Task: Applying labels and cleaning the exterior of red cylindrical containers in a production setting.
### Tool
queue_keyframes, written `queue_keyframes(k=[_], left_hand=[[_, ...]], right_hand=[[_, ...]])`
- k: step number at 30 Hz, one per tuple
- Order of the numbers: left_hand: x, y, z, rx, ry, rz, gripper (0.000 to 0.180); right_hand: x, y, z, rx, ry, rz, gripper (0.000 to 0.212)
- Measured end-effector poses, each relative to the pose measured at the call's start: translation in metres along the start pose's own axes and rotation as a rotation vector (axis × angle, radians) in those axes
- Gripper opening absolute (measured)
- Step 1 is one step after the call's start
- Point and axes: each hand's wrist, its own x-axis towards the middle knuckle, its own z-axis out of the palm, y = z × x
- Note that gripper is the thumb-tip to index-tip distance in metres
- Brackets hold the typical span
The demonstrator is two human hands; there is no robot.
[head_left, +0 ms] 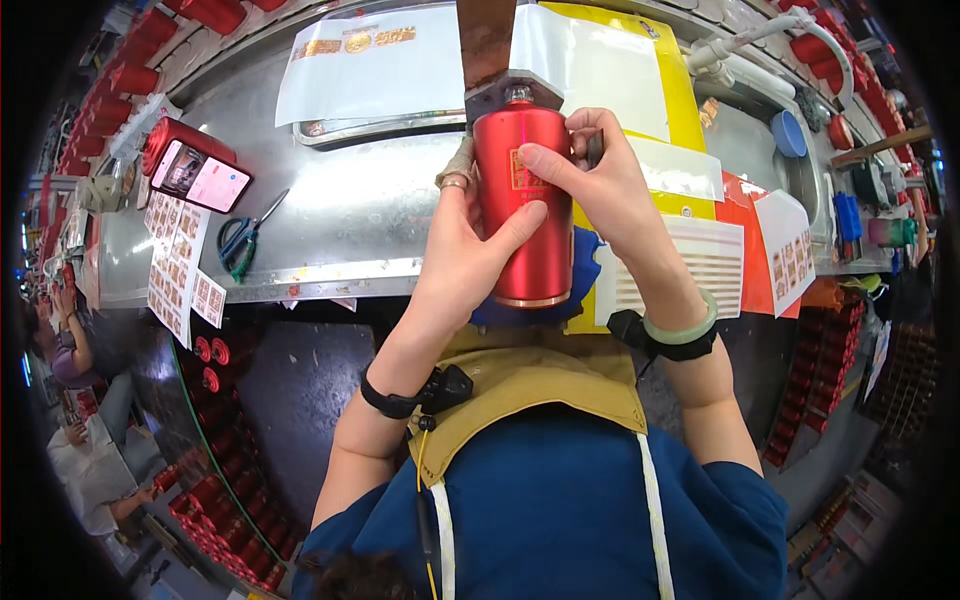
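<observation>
Both my hands are closed around a shiny red bottle (524,240) with a bare neck at its far end and a copper-coloured rim at its near end. My left hand (462,245) grips its left side, thumb across the front; its fingertips have pale coverings. My right hand (618,190) holds the upper right side, its thumb pressing beside a square gold decal (527,170). A small dark piece (595,150) shows by the right fingers; I cannot make out what it is. Under the bottle lies blue cloth (585,270).
On the metal bench (370,190), a smartphone (200,175) leans against a red bottle (170,140) at left, near scissors (240,240) and decal sheets (178,250). A brown post (486,45) stands ahead. Right are a gold-striped sheet (690,265) and a blue bowl (788,133). Another person (95,450) is far left.
</observation>
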Motion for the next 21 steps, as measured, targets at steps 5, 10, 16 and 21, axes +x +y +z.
queue_keyframes(k=[5, 10, 16, 21], left_hand=[[0.001, -0.001, -0.001, 0.009, -0.007, 0.031, 0.078], [-0.001, 0.004, 0.001, -0.049, 0.006, 0.009, 0.083], [0.0, -0.005, -0.001, 0.008, 0.003, 0.054, 0.081], [0.0, -0.004, 0.001, 0.029, 0.018, 0.028, 0.077]], right_hand=[[0.001, 0.002, 0.001, 0.062, 0.003, -0.027, 0.067], [0.001, 0.005, 0.0, 0.041, 0.005, -0.03, 0.066], [0.0, 0.003, 0.002, 0.029, 0.004, -0.026, 0.067], [0.004, 0.01, 0.003, 0.015, 0.025, -0.049, 0.066]])
